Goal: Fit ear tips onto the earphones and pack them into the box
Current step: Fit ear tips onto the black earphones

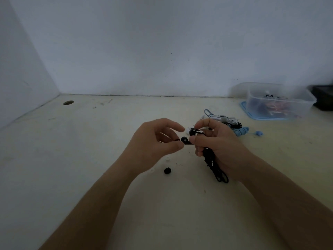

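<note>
Earphones (210, 159) (black, cable bundled) sit gripped in your right hand (219, 144); your left hand (153, 141) pinches a black ear tip (184, 139).

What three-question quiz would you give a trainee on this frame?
1. True or false: neither the left hand nor the right hand touches the loose black ear tip lying on the table.
2. Which of the hands grips the bundled black cable? A) left B) right C) both
3. Fill in: the fingertips of the two hands meet on a small black ___.

Key: 1 true; 2 B; 3 earbud.
</note>
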The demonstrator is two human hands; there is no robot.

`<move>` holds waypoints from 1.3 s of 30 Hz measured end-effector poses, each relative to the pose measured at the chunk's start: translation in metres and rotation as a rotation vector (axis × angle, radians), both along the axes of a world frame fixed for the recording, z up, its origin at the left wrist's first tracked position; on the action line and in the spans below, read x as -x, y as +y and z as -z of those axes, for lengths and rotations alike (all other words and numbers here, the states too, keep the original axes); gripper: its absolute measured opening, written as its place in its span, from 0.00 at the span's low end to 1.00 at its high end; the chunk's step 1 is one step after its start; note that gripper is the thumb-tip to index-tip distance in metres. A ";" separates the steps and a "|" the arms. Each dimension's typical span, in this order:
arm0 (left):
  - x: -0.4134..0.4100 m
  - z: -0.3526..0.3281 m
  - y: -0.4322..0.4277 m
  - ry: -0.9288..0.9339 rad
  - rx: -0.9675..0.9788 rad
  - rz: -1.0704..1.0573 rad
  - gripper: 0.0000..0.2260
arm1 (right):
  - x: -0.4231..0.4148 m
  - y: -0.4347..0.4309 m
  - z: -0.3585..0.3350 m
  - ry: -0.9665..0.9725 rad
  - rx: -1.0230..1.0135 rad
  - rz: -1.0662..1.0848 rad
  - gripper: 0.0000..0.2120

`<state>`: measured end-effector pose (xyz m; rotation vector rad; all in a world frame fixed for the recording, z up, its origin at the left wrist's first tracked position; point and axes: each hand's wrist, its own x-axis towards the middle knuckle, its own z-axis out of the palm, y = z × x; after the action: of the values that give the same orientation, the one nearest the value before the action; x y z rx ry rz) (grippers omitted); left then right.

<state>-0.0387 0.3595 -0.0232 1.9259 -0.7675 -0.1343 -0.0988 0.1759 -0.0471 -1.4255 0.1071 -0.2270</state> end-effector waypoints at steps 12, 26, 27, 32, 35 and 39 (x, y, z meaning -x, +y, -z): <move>0.006 0.013 -0.017 -0.281 0.057 -0.089 0.10 | 0.001 0.001 -0.004 0.144 -0.084 -0.078 0.10; 0.007 0.013 -0.023 -0.443 0.121 -0.126 0.10 | 0.009 0.003 -0.013 0.182 -0.171 -0.198 0.08; 0.008 0.014 -0.023 -0.439 0.118 -0.130 0.10 | 0.009 0.004 -0.014 0.175 -0.193 -0.205 0.08; 0.009 0.013 -0.023 -0.286 0.129 -0.194 0.08 | 0.008 0.002 -0.013 0.130 -0.292 -0.170 0.09; 0.008 0.010 -0.021 -0.039 0.247 -0.205 0.07 | 0.007 0.002 -0.014 0.092 -0.272 -0.155 0.08; 0.008 0.008 -0.018 0.223 0.368 -0.152 0.07 | 0.008 0.002 -0.016 0.072 -0.269 -0.144 0.08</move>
<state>-0.0464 0.3416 -0.0312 1.5796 -0.4585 -0.1036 -0.1073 0.1776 -0.0310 -1.1673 0.0897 -0.0396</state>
